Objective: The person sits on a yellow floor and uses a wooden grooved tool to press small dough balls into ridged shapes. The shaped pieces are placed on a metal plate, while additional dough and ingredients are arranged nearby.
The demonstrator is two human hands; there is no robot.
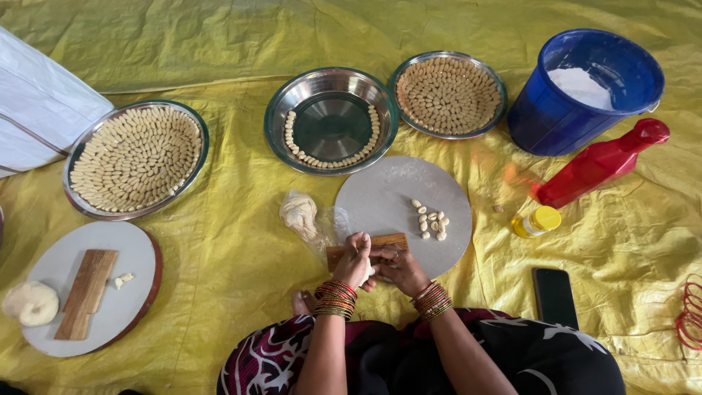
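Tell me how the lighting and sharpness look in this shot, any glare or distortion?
Head view: soft, even daylight with faint shadows; the yellow sheet has a mild sheen, brighter glare on the middle steel bowl; the red bottle casts a reddish tint; both hands, left and right, look sharp; wide-angle bending stretches the edges.

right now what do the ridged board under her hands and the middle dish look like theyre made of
The ridged board looks like unfinished wood: brown, matte, with fine parallel grooves. The middle dish looks like polished metal, probably steel: its bare centre and rim shine and reflect light. Both hands, left hand and right hand, rest at the board.
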